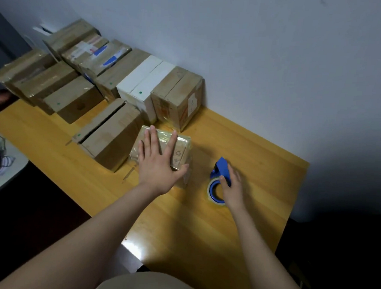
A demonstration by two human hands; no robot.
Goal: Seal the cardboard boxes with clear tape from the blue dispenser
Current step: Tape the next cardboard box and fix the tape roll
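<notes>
Your R hand (231, 188) grips the dispenser (222, 167), which sits on the table (262, 162) right of the small box (181, 149). Your L hand (159, 164) lies flat, fingers spread, on that tape-wrapped box. Unsealed box (112, 137) just left, top gap dark, contents hidden. Box rows (177, 92) at wall.

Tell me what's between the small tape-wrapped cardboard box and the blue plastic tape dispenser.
Nothing: only bare yellow wooden tabletop separates the small tape-wrapped cardboard box from the blue plastic tape dispenser, as the head view shows.
</notes>
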